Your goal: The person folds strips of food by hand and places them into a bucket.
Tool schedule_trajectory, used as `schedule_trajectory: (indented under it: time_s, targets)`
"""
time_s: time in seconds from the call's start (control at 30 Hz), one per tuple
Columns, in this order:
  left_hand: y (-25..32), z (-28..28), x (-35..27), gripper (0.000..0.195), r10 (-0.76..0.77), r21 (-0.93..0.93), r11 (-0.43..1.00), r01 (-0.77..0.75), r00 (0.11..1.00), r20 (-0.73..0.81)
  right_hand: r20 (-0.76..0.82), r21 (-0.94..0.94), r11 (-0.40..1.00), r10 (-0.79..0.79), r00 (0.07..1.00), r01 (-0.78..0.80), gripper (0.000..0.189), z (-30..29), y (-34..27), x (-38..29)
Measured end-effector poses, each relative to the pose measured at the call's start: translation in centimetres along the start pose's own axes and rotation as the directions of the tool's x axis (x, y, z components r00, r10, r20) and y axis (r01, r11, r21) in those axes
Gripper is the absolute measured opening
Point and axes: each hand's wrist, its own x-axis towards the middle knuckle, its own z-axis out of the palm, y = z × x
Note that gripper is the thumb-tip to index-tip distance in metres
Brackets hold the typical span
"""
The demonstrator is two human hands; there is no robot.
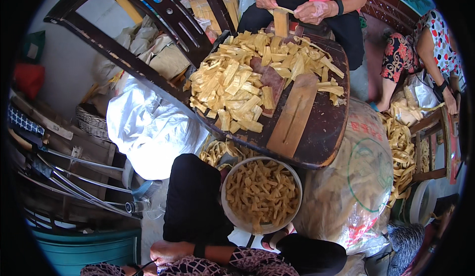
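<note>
At the bottom edge, my right hand (169, 252) reaches left across my lap, its fingers curled around a thin black cord (145, 267). A dark band circles that wrist. Just below it, only a sliver of my left hand (149, 270) shows beside the cord; its fingers are hidden. Between my knees stands a round pale tub (224, 201), filled with short folded strips of tan, dried plant-like material (263, 192). In front of it, a dark wooden chair seat (323, 138) bears a heap of flat yellow strips (230, 86) and a slotted wooden board (293, 114).
Opposite, a person's hands (311, 12) hold a strip over an upright wooden block (281, 22). Another person (438, 53) sits at right. A stuffed plastic sack (349, 176) flanks the tub; a white sack (152, 127), dustpans and brooms (139, 190), and a green bin (89, 250) stand left.
</note>
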Motion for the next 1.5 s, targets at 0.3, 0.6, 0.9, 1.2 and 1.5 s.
schedule_trajectory:
  time_s: [0.3,0.6,0.9,1.2,1.5]
  targets:
    - [2.6,-1.0,2.9,0.03,-0.074,0.006,0.997,0.074,0.997,0.011,0.037,0.079,0.995,-0.065,0.997,0.062,0.025,-0.6,4.7,0.1]
    - [3.6,-2.3,4.6,0.03,-0.098,0.004,0.995,0.098,0.995,0.02,0.243,0.117,0.987,0.074,0.967,-0.105,0.016,-2.2,4.5,0.7]
    - [4.3,-2.9,5.7,0.03,-0.111,0.007,0.994,0.111,0.993,0.029,0.173,0.188,0.977,0.072,0.982,-0.105,0.016,-2.5,4.3,1.1]
    - [4.0,-3.0,4.6,0.03,-0.103,0.03,0.994,0.102,0.994,0.036,-0.05,0.329,0.927,0.209,0.977,-0.182,0.016,-4.5,1.0,3.0]
    - [-0.6,-1.2,0.0,0.03,-0.083,0.057,0.995,0.079,0.995,0.059,-0.255,-0.052,0.976,0.19,0.948,-0.21,0.019,-9.2,-8.0,7.7]
